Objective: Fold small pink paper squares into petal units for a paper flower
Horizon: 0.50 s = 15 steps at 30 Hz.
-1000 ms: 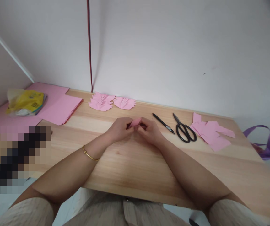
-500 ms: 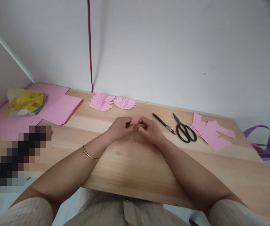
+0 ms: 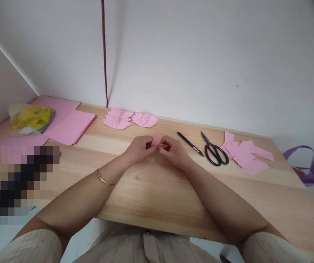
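Observation:
A small folded piece of pink paper (image 3: 157, 140) is pinched between both hands above the middle of the wooden table. My left hand (image 3: 140, 149) grips its left side, fingers closed. On the other side my right hand (image 3: 175, 150) is closed on it too, thumb and fingertips meeting near the paper's lower edge. The fingers cover much of the paper, so its full shape is hidden. Just right of my right hand lie a black pen (image 3: 190, 143) and black-handled scissors (image 3: 214, 151), the blades pointing toward the wall.
Pink paper offcuts (image 3: 246, 155) lie right of the scissors. Cut and folded pink paper shapes (image 3: 118, 118) rest by the wall. At left are pink paper sheets (image 3: 69, 126) and a yellow plastic packet (image 3: 33, 118). A purple ribbon (image 3: 313, 164) hangs past the table's right edge.
The fingertips of my right hand have shifted slightly on the folded pink paper. Everything on the table stays in place.

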{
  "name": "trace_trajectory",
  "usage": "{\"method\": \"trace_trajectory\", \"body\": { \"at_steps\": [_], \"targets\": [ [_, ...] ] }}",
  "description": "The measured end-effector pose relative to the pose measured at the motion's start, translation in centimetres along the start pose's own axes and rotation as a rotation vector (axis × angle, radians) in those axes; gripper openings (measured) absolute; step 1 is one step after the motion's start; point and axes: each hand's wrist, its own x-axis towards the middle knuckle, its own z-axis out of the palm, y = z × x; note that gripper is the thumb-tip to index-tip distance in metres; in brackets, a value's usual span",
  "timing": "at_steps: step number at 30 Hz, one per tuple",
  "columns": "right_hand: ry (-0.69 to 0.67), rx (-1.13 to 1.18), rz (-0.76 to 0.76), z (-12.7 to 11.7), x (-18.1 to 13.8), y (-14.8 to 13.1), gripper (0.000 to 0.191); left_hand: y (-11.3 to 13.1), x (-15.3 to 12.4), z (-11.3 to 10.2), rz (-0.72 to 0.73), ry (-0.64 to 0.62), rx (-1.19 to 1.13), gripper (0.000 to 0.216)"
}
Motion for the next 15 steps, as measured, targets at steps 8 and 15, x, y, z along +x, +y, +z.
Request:
{"method": "trace_trajectory", "body": {
  "at_steps": [8,15],
  "targets": [
    [-0.009,0.015,-0.011,-0.12,0.02,-0.02,0.010,-0.18,0.07,0.13,0.016,0.031,0.050,0.030],
    [-0.010,0.023,-0.001,0.00,0.00,0.07,0.011,0.02,0.00,0.11,0.026,-0.009,0.035,0.023]
  ]
}}
